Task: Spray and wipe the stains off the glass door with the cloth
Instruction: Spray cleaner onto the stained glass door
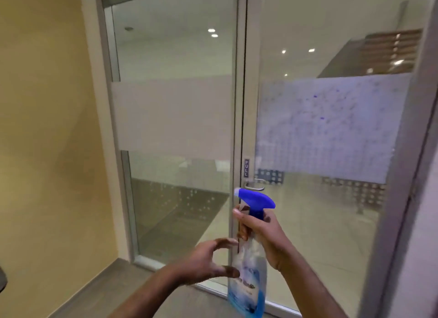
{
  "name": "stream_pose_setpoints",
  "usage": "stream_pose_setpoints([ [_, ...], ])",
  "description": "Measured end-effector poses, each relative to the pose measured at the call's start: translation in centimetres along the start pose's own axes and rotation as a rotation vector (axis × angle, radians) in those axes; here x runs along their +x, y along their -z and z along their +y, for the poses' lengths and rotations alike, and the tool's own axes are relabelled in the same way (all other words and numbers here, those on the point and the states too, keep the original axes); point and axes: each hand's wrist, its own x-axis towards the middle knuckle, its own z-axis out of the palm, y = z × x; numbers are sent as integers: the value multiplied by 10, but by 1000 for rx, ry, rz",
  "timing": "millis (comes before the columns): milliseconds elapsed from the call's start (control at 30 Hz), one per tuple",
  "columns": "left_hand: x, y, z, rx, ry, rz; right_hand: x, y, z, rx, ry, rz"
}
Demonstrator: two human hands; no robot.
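While the right hand (263,237) grips the upright spray bottle (248,265), nozzle pointing left, the left hand (208,260) spreads empty.

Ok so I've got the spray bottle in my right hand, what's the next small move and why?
Probably raise the spray bottle in your right hand toward the frosted band, since its blue stains sit well above the nozzle. Your left hand is open and no cloth shows.
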Motion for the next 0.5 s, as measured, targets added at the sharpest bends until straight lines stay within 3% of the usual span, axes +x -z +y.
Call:
stream_pose_setpoints([
  [233,119,-16,13,112,-145,166,17,113,-11,-52,73,420],
  [500,265,-4,34,211,-347,466,71,198,-19,-126,126,623],
])
